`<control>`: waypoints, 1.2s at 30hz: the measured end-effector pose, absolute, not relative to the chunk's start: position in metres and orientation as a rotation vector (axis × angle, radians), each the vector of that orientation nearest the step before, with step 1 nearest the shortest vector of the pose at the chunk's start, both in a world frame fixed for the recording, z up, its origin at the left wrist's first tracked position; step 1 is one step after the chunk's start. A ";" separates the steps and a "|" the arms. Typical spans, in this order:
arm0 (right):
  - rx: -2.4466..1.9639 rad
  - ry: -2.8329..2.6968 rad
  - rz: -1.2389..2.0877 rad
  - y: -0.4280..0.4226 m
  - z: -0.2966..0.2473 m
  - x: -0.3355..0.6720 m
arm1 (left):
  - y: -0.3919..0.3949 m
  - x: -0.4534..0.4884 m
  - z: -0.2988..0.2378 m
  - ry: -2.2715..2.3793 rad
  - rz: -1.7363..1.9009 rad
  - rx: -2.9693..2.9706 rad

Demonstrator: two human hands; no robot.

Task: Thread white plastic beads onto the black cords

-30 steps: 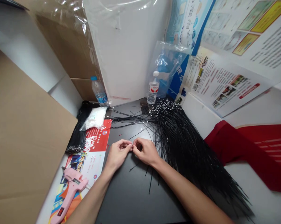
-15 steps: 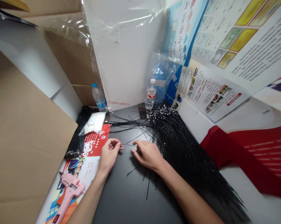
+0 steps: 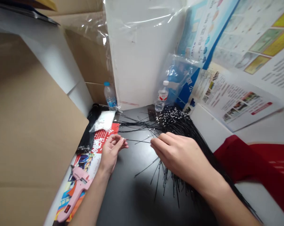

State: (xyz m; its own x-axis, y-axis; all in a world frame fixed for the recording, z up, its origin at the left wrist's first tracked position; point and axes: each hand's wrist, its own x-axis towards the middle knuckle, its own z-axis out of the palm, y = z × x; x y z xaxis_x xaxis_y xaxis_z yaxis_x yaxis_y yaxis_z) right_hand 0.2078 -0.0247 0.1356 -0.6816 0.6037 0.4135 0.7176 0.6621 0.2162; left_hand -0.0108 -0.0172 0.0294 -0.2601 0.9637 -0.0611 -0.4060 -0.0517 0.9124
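Right hand (image 3: 179, 160) rests on thin black strands (image 3: 188, 131).

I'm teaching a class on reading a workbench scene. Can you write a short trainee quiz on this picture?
1. Which is closer to the heap of thin black strands: the left hand or the right hand?
2. True or false: the pink hot glue gun lies on a printed sheet, not on the black surface.
3. Fill in the blank: the small bits at the heap's far end, by the water bottle, are ____ in colour.

Key: 1. The right hand. 2. True. 3. White.
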 end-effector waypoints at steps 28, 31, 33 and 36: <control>-1.467 -2.884 0.006 0.069 0.070 0.149 | -0.026 -0.081 0.017 2.462 0.260 1.775; -1.299 -2.903 0.034 0.085 0.054 0.117 | -0.026 -0.080 0.014 2.463 0.309 1.771; -1.243 -2.903 0.042 0.095 0.045 0.100 | -0.026 -0.079 0.015 2.485 0.324 1.749; -1.178 -2.897 0.054 0.108 0.036 0.081 | -0.026 -0.079 0.015 2.503 0.379 1.709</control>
